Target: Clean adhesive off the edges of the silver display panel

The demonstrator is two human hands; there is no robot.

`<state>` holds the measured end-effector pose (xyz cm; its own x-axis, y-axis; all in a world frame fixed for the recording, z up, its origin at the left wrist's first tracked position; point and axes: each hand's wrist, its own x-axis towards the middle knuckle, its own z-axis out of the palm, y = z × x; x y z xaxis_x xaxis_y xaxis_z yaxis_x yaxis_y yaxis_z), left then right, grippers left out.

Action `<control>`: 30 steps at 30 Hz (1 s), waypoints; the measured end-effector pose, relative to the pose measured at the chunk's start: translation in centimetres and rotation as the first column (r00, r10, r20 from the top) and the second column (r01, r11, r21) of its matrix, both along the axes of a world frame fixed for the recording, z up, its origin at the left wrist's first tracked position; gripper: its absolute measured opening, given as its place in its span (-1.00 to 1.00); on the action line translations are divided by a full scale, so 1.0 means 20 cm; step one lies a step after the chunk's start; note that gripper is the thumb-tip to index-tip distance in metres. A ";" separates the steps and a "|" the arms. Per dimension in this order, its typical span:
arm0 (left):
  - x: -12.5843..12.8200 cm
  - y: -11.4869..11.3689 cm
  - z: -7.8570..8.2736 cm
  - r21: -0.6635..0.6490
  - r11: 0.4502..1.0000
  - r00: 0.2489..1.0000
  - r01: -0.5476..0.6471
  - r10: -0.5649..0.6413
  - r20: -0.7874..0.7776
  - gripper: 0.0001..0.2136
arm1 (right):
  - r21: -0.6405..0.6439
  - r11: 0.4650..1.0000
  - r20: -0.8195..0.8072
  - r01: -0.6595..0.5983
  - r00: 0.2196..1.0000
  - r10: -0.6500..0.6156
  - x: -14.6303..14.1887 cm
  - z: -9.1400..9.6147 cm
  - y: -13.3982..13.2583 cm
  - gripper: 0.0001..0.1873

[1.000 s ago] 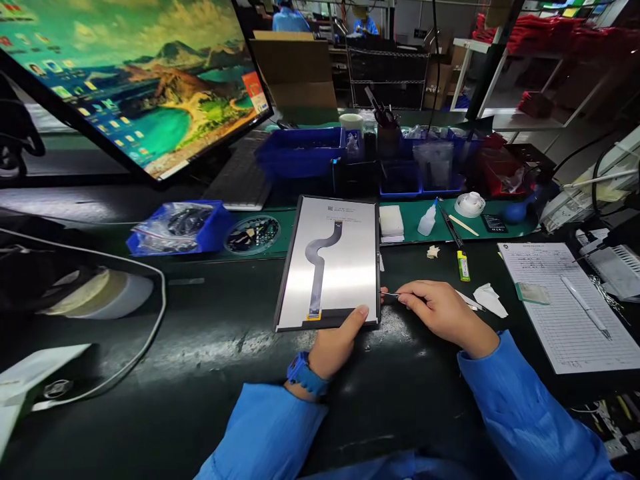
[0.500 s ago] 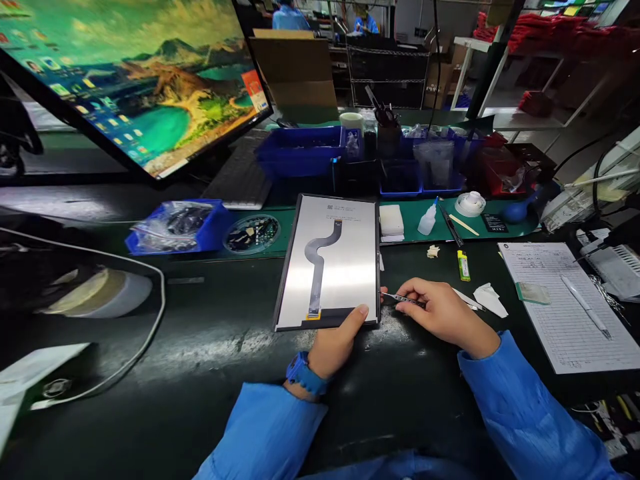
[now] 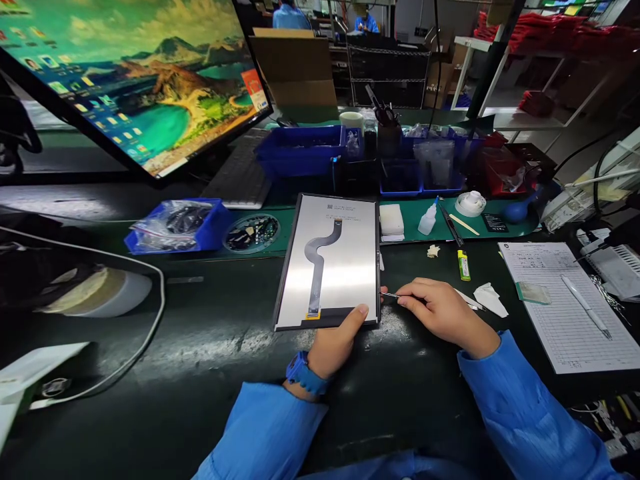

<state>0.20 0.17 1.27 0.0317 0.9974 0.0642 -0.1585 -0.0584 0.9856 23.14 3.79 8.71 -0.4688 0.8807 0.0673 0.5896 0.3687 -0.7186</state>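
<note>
An LCD panel (image 3: 345, 267), silver-backed with a dark frame, is tilted up over the bench. A curved grey flex cable (image 3: 316, 270) runs down its back to a yellow-edged end. My left hand (image 3: 337, 340) grips the panel's lower right corner, thumb on top and most fingers hidden underneath. In my right hand (image 3: 437, 310) are slim metal tweezers (image 3: 389, 294), pinched between thumb and fingers. Their tip meets the panel's right edge, close to a fingertip of my left hand; the exact contact is too small to make out.
A green mat (image 3: 400, 230) bears a white pad stack (image 3: 391, 221), a dropper bottle (image 3: 428, 219) and a black pen-like tool. Right of my hand lie a yellow-green lighter (image 3: 464, 265), paper scraps and a form (image 3: 575, 313) with a pen. Blue bins (image 3: 300, 150) and a monitor (image 3: 145, 87) stand behind.
The tweezers have turned slightly in my right hand, and less of their length shows beyond the fingers, which have curled further. The panel and my left hand hold still.
</note>
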 end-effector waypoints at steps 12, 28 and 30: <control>0.00 0.00 -0.01 -0.003 1.000 1.000 -0.005 0.005 0.012 -0.68 | 0.003 1.000 -0.016 -0.014 1.000 0.014 0.00 -0.01 0.00 -0.80; -0.01 -0.01 0.01 -0.026 1.000 0.998 -0.006 0.004 -0.057 -0.62 | -0.104 0.994 0.017 0.041 0.999 -0.039 -0.01 -0.02 -0.01 -0.82; -0.01 -0.01 0.02 -0.037 0.999 0.997 0.003 -0.006 -0.070 -0.63 | -0.102 0.994 0.016 0.044 0.999 -0.043 -0.01 -0.02 -0.01 -0.84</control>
